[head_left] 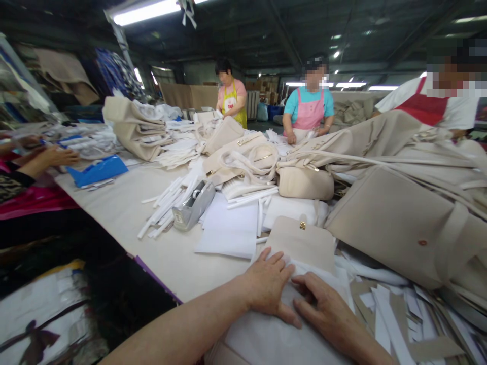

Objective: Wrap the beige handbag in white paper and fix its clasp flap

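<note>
Workshop: dark roof with a tube light (148, 13) glowing at upper left; cartons (262, 91) at the back.
Surface (122, 210): long, pale, crowded toward the far side and the right.
Bag (304, 241): at the near edge, under and just beyond the hands; beige flap with a gold clasp (302, 225) lying away from the person, white wrap (274, 332) spread over the nearer part.
Left hand (272, 284): grip spread wide, palm down, pressing on the wrap, fingertips near the flap.
Right hand (323, 299): grip half curled, fingers bent just beside the left hand; I cannot tell whether it pinches the wrap.
Beyond the flap: paper (230, 228), then a tape dispenser (194, 205) leaning among white sticks (163, 208).
Other bags: a round one (305, 183) and a strapped one (243, 157) ahead; a large one (395, 223) on its side to the right, contents hidden.
Offcuts (391, 319): white and beige strips heaped below the large bag.
Left edge: a pale stretch of surface runs from the sticks to this edge, with a blue packet (99, 171) farther along, near a co-worker's hands (53, 157); a bundle (49, 319) sits lower, beside the surface.
Across: three aproned people (309, 111).
</note>
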`<state>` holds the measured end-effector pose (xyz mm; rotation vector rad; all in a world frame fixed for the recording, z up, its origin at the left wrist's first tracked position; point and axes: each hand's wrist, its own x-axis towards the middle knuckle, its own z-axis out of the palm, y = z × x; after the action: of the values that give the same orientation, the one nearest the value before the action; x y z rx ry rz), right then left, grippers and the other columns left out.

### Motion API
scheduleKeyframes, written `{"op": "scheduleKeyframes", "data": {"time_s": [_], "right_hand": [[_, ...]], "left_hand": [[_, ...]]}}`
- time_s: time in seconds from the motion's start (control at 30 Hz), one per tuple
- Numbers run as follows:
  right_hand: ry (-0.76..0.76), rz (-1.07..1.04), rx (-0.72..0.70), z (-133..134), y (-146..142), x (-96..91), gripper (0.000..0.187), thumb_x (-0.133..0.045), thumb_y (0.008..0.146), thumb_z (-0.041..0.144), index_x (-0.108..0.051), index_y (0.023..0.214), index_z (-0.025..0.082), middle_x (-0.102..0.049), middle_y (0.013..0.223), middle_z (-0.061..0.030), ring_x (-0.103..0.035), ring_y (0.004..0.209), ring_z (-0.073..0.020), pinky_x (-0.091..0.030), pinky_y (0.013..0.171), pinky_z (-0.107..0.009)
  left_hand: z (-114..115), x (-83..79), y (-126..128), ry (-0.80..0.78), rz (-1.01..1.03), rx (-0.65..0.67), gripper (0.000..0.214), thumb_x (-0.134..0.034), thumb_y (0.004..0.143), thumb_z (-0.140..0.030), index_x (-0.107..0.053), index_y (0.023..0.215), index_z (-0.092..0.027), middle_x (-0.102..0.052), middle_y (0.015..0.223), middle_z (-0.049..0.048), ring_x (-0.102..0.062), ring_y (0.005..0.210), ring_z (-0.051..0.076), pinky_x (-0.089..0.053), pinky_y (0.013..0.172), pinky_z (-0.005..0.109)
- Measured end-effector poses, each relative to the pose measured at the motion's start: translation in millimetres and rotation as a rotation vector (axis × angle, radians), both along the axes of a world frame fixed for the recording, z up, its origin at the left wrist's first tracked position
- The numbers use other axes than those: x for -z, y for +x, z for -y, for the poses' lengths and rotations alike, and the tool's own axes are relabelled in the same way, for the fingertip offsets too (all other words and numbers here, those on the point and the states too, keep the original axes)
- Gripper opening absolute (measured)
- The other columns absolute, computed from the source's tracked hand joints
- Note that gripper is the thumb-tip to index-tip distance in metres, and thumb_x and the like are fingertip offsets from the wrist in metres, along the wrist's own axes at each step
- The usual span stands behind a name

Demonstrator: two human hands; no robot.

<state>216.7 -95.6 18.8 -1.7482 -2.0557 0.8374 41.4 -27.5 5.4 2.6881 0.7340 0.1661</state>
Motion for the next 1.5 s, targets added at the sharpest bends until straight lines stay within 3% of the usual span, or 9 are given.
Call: {"op": "scheduleKeyframes", "data": {"time_s": [0.13, 0.27, 0.4, 0.6, 0.77, 0.87, 0.97, 1.33, 1.5], "right_hand": [[0.039, 0.039, -0.02, -0.8, -4.7, 3.6, 0.025, -0.05, 0.07, 0.016, -0.058, 0.093, 0.022, -0.056, 0.084, -0.0006, -0.052, 0.08, -0.018, -0.04, 0.073, -0.031], [0.07, 0.053, -0.014, -1.9, -1.8, 10.7, 0.022, -0.044, 0.073, 0.013, -0.058, 0.089, 0.02, -0.056, 0.082, -0.0012, -0.052, 0.079, -0.0177, -0.04, 0.073, -0.031], [0.032, 0.0, 0.011, -0.2, 0.4, 7.6, 0.024, -0.043, 0.079, 0.018, -0.057, 0.098, 0.021, -0.057, 0.084, -0.0009, -0.053, 0.078, -0.0173, -0.041, 0.074, -0.032], [0.072, 0.045, -0.021, 1.4, -5.7, 10.4, 0.026, -0.051, 0.071, 0.016, -0.058, 0.096, 0.02, -0.056, 0.083, -0.0008, -0.051, 0.079, -0.0184, -0.04, 0.073, -0.032], [0.065, 0.014, -0.004, 3.4, -0.5, 14.6, 0.027, -0.049, 0.076, 0.016, -0.055, 0.102, 0.02, -0.056, 0.083, -0.0007, -0.052, 0.078, -0.0177, -0.042, 0.074, -0.033], [0.063, -0.031, -0.034, 5.8, 4.2, 10.2, 0.011, -0.046, 0.081, 0.017, -0.054, 0.087, 0.021, -0.055, 0.081, 0.0001, -0.052, 0.077, -0.0164, -0.042, 0.073, -0.031], [0.081, -0.047, -0.138, 7.4, 6.1, 5.9, 0.015, -0.043, 0.083, 0.014, -0.054, 0.074, 0.02, -0.054, 0.084, -0.0007, -0.053, 0.081, -0.0153, -0.042, 0.076, -0.029], [0.09, 0.013, -0.222, 10.0, 10.3, 12.8, 0.02, -0.048, 0.085, 0.013, -0.061, 0.072, 0.02, -0.054, 0.09, -0.0021, -0.054, 0.087, -0.0151, -0.042, 0.078, -0.028], [0.075, 0.022, -0.214, 9.3, 9.8, 13.4, 0.021, -0.047, 0.086, 0.013, -0.066, 0.085, 0.023, -0.056, 0.094, -0.003, -0.054, 0.091, -0.0159, -0.043, 0.082, -0.029]], "left_hand": [[1.2, 1.6, 0.5, 0.035, 0.019, -0.006, 0.096, -0.042, 0.067, -0.081, -0.037, 0.134, -0.012, -0.044, 0.137, 0.0182, -0.03, 0.133, 0.031, -0.013, 0.111, 0.051], [1.7, 4.0, -0.1, 0.045, 0.035, -0.004, 0.097, -0.039, 0.067, -0.082, -0.037, 0.133, -0.011, -0.045, 0.136, 0.0193, -0.031, 0.132, 0.031, -0.012, 0.111, 0.052], [1.5, 7.1, -1.7, 0.06, 0.056, 0.004, 0.098, -0.037, 0.067, -0.084, -0.038, 0.133, -0.011, -0.045, 0.136, 0.0191, -0.031, 0.132, 0.031, -0.012, 0.111, 0.052], [2.7, 11.4, -1.7, 0.083, 0.059, 0.003, 0.097, -0.036, 0.067, -0.083, -0.039, 0.132, -0.011, -0.046, 0.135, 0.0201, -0.032, 0.131, 0.032, -0.013, 0.11, 0.053], [3.6, 11.5, -1.9, 0.061, 0.059, -0.004, 0.098, -0.037, 0.066, -0.083, -0.038, 0.133, -0.011, -0.044, 0.137, 0.02, -0.03, 0.132, 0.033, -0.012, 0.11, 0.054], [3.7, 10.5, -2.3, 0.035, 0.049, -0.001, 0.101, -0.037, 0.066, -0.084, -0.037, 0.134, -0.01, -0.041, 0.139, 0.0213, -0.029, 0.133, 0.034, -0.012, 0.11, 0.055], [3.6, 10.8, -2.2, 0.028, 0.051, -0.002, 0.102, -0.037, 0.065, -0.084, -0.037, 0.134, -0.009, -0.042, 0.138, 0.0221, -0.03, 0.133, 0.034, -0.01, 0.11, 0.055], [4.8, 13.1, -2.0, 0.027, 0.052, -0.007, 0.103, -0.037, 0.065, -0.084, -0.037, 0.134, -0.009, -0.043, 0.137, 0.0216, -0.029, 0.132, 0.034, -0.011, 0.11, 0.055], [4.9, 13.5, -1.8, 0.04, 0.065, -0.004, 0.103, -0.036, 0.065, -0.085, -0.037, 0.134, -0.009, -0.044, 0.136, 0.0212, -0.03, 0.132, 0.033, -0.01, 0.111, 0.054]]}}
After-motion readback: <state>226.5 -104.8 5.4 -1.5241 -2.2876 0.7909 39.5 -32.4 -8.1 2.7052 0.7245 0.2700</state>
